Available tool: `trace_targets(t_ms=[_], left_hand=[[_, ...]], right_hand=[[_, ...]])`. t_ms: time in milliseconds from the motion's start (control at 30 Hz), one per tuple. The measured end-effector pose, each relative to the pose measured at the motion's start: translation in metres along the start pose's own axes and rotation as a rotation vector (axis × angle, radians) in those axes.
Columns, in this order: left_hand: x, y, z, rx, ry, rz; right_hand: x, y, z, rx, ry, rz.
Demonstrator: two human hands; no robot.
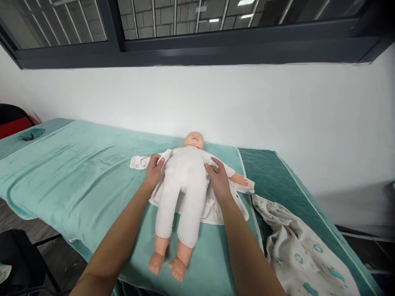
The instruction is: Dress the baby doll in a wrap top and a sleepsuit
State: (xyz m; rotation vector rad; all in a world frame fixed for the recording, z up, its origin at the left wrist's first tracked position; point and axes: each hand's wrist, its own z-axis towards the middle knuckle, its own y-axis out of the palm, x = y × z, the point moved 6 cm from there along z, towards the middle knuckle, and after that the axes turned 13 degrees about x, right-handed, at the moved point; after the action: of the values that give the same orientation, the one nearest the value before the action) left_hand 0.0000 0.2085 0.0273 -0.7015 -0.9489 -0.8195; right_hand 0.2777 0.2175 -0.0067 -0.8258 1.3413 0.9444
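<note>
A baby doll [185, 176] with a soft white cloth body lies on its back, head toward the wall and bare feet toward me. Beneath it is a spread-out white baby shirt [212, 211] with a small print. One flat sleeve reaches left; the doll's arm on the right lies over the other sleeve. My left hand [154, 170] is closed on white shirt cloth beside the doll's shoulder; the doll's arm on that side is hidden. My right hand [219, 179] curls against the doll's other side, thumb and fingertips on its white body.
A light green cover [92, 172] lies over a bed with a dark green quilted spread [262, 168]. Printed white baby cloth [302, 246] is heaped at the right. A white wall [123, 102] and a dark window frame [216, 51] stand behind. A black chair [21, 255] is at lower left.
</note>
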Motion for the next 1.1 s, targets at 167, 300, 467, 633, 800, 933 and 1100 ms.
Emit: trace_targets(t_ms=[167, 300, 467, 633, 800, 933, 1100], left_hand=[[0.023, 0.017, -0.001, -0.063, -0.078, -0.126], [0.049, 0.032, -0.004, -0.216, -0.052, -0.186], [0.078, 0.021, -0.016, -0.067, 0.255, 0.316], [0.090, 0.019, -0.032, -0.108, 0.238, 0.556], [0.116, 0.047, -0.072, -0.412, 0.213, 0.408], [0.133, 0.051, -0.098, -0.377, 0.358, 0.366], [0.117, 0.036, -0.069, -0.103, 0.463, 0.426]], right_hand=[[0.007, 0.014, 0.000, -0.081, 0.077, 0.081], [0.013, 0.018, -0.001, -0.125, 0.087, 0.052], [0.015, 0.017, -0.002, -0.127, 0.084, 0.041], [0.009, 0.015, -0.004, -0.102, 0.051, 0.021], [0.003, 0.013, -0.005, -0.115, 0.012, -0.024], [0.000, 0.012, -0.007, -0.151, -0.010, -0.021], [-0.003, 0.007, -0.007, -0.156, -0.025, -0.073]])
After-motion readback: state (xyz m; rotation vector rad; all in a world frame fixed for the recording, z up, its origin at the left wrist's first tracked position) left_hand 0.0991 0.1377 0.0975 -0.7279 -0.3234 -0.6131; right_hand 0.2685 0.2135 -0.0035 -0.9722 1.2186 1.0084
